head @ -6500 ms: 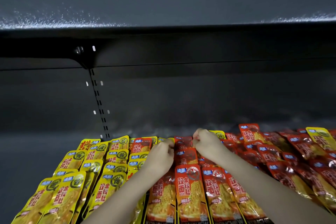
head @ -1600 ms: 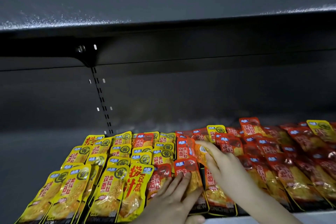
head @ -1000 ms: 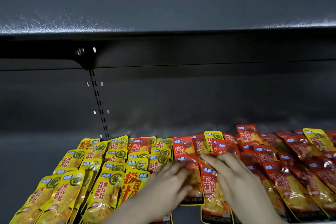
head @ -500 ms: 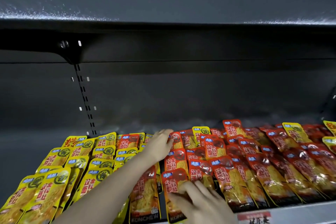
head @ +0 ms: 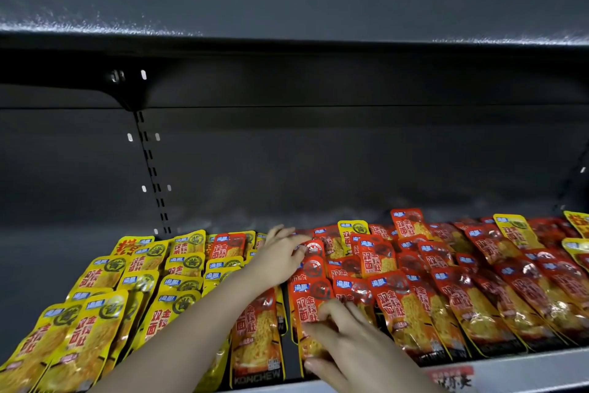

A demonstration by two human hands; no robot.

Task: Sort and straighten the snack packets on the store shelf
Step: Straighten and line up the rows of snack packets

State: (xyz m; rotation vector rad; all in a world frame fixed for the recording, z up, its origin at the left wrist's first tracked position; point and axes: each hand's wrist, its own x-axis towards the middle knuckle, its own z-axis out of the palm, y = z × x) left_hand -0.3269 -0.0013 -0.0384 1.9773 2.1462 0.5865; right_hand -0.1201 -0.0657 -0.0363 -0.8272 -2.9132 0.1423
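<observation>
Both hands are at the seam where the yellow packets [head: 105, 278] on the left half of the shelf [head: 510, 370] meet the red packets [head: 478, 294] on its right half. The right hand [head: 347, 341] sits at the front edge, fingers spread and pressed flat on the front red packet [head: 306, 305], thumb beside its lower end. The left hand [head: 282, 257] reaches toward the back edge, fingers fairly straight, tips touching a rear red packet [head: 314, 247] of the same column. That column's long axis runs front to back, between the 2 hands. 1 stray yellow packet [head: 352, 230] stands just right of the left hand, so that hand looks the nearer one to pull it.
</observation>
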